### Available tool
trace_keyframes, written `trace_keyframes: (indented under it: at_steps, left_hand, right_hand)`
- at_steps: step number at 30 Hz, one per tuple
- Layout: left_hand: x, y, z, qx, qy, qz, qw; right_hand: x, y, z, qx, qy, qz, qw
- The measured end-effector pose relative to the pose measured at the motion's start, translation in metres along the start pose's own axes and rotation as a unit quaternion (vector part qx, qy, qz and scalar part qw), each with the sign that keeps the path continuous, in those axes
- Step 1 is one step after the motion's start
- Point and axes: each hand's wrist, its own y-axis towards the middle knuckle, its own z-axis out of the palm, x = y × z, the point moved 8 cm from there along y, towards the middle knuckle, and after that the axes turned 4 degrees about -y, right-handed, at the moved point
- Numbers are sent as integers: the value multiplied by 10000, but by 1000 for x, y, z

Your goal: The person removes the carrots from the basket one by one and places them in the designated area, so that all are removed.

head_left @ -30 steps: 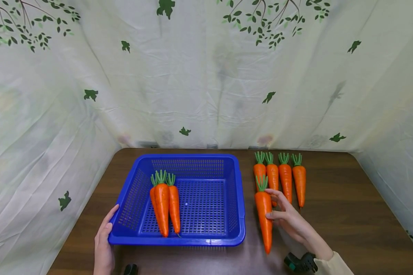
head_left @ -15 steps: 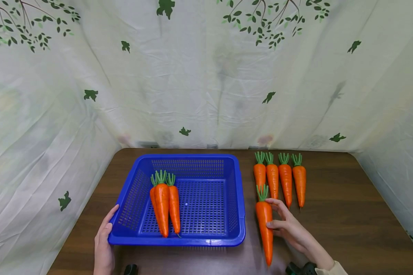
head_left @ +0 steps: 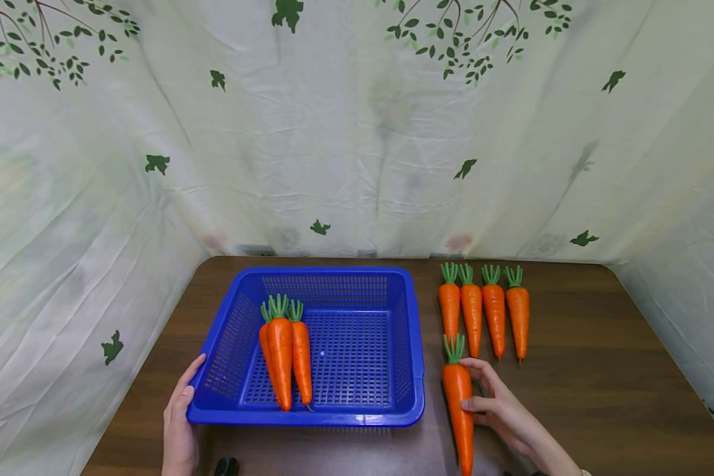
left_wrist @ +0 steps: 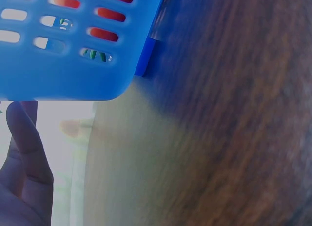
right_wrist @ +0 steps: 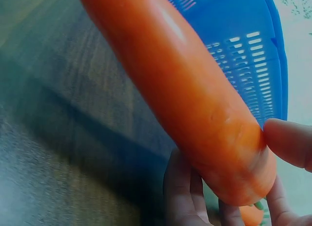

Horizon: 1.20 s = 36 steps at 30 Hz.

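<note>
My right hand [head_left: 500, 406] pinches a carrot [head_left: 459, 413] between thumb and fingers on its right side, near the green top. In the right wrist view the orange body [right_wrist: 180, 89] of this carrot fills the middle, with fingertips around its thick end. A blue plastic basket [head_left: 387, 418] stands to the left, with three carrots [head_left: 280, 363] bunched in its left half, one mostly hidden behind another. Against the basket's left rim lies my left hand [head_left: 180, 423], fingers fairly straight. The left wrist view shows its thumb [left_wrist: 27, 133] right at the rim.
Several more carrots [head_left: 494, 317] lie side by side at the back right of the brown wooden table [head_left: 601, 370], tops pointing away. A white leaf-print curtain [head_left: 357, 132] hangs behind and at both sides. A small black object [head_left: 226, 467] shows at the front edge.
My right hand has drawn the carrot toward the front edge, away from the row behind it. The left hand and basket have stayed in place.
</note>
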Motion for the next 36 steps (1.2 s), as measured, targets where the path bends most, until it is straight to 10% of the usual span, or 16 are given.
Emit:
trace_keyframes:
  at_steps: [36]
  left_hand:
    - [-2, 0, 1, -5, 42, -35, 10000]
  right_hand:
    - [4, -13, 6, -631, -1013, -379, 9921]
